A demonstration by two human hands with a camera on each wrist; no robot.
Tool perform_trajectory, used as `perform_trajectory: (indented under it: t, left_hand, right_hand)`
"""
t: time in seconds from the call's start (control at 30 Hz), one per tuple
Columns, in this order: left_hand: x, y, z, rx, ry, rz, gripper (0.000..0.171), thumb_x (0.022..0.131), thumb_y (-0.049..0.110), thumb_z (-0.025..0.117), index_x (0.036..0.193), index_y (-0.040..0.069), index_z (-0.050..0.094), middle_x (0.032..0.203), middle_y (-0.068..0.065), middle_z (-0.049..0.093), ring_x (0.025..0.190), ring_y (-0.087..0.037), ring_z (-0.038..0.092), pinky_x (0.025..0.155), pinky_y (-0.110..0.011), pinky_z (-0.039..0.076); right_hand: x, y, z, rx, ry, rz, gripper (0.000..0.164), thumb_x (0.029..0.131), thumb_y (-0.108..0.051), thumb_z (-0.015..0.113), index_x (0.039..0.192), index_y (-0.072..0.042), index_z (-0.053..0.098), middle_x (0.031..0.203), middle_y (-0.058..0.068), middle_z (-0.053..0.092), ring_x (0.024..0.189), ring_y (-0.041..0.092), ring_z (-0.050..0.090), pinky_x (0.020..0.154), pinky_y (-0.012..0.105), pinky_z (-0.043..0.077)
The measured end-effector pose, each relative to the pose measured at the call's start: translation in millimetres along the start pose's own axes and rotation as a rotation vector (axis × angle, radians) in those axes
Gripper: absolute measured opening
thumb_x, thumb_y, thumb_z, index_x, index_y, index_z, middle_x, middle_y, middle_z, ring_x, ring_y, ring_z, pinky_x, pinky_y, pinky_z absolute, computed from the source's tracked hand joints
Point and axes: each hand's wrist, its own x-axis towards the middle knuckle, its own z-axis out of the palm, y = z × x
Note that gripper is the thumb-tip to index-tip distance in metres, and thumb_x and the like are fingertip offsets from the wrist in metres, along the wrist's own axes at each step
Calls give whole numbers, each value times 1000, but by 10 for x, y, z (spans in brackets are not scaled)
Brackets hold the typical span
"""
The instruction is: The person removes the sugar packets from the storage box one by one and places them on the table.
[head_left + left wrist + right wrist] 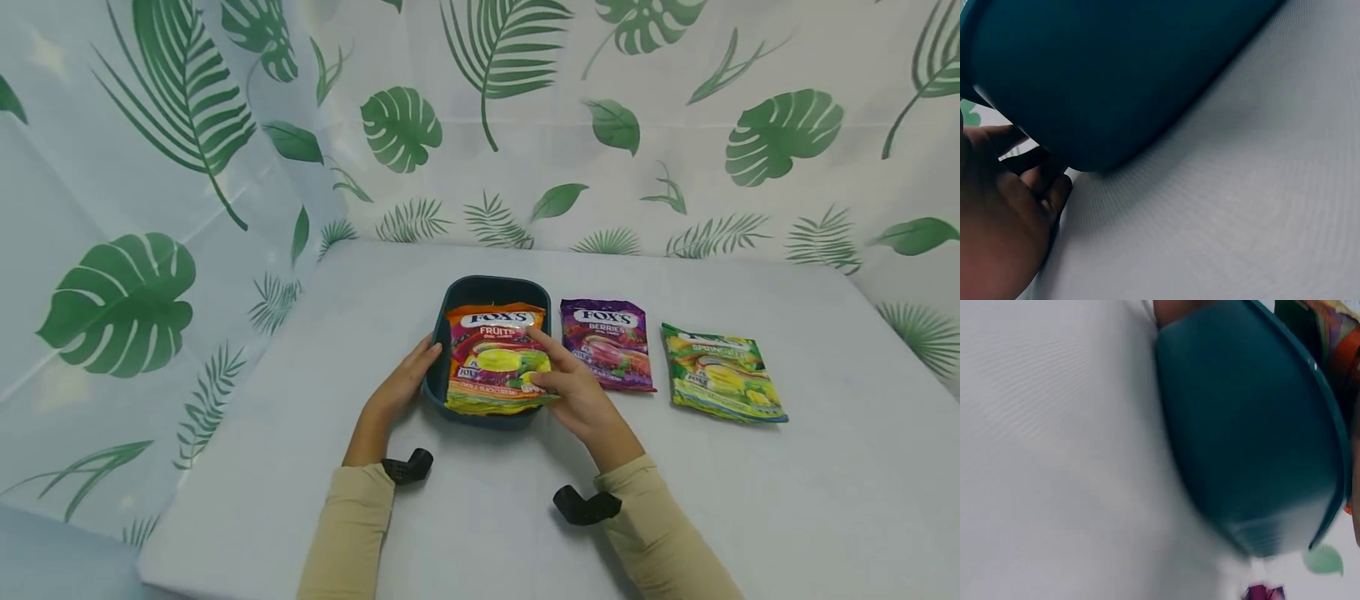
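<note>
An orange-and-red Fox's Fruits candy bag (495,358) leans in a dark teal plastic bin (480,421), its top toward the far end. My right hand (581,398) grips the bag by its right edge, with a finger and the thumb showing on the printed front. Along the bin's left side, my left hand (397,385) touches the outer wall near the rim. In the left wrist view, the fingers (1057,194) of that hand lie beside the corner of the bin (1104,87). The right wrist view shows mostly the bin's outer wall (1247,425).
A purple Fox's Berries bag (607,346) lies just right of the bin. Farther right is a green-and-yellow Fox's bag (723,375). All stand on a white-covered table (840,500), backed by a leaf-print cloth (525,167).
</note>
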Motion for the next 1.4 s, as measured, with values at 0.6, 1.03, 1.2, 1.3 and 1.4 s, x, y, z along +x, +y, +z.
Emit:
perform_trajectory:
  t: [0.6, 1.03, 1.2, 1.3, 1.4]
  left_hand:
    - [-215, 286, -4, -2, -64, 12, 63, 103, 39, 31, 153, 6, 11, 160, -14, 5, 149, -32, 0, 120, -53, 4]
    - [-30, 0, 11, 13, -15, 31, 69, 99, 52, 32, 153, 14, 15, 161, -9, 9, 149, -30, 2, 119, -54, 4]
    - [-41, 17, 0, 19, -25, 24, 67, 100, 50, 33, 153, 12, 15, 161, -10, 8, 149, -30, 1, 119, -54, 4]
    - [-95, 92, 1, 18, -38, 4, 66, 101, 46, 32, 153, 10, 13, 161, -13, 7, 149, -32, 0, 119, -55, 4]
    - [-184, 213, -2, 27, -41, -1, 65, 102, 43, 32, 153, 7, 12, 160, -15, 6, 148, -34, 0, 118, -56, 4]
  right_hand:
    - [-857, -23, -688, -82, -31, -129, 68, 97, 2, 42, 151, -32, 20, 143, -2, 13, 121, 13, 39, 96, 23, 49]
    - [-1289, 65, -1067, -109, 60, -79, 68, 96, 2, 41, 150, -34, 23, 137, -8, 21, 115, 8, 48, 92, 27, 51]
    - [-1312, 71, -1117, -113, 106, -39, 66, 94, 4, 41, 146, -37, 33, 133, -9, 27, 111, 7, 51, 90, 27, 52]
    - [-1330, 73, -1141, -124, 135, -22, 65, 93, 4, 41, 143, -37, 37, 129, -11, 34, 110, 7, 53, 90, 27, 53]
    - [-1337, 56, -1156, -139, 188, 6, 63, 93, 2, 41, 140, -40, 43, 126, -14, 39, 108, 6, 53, 89, 27, 53]
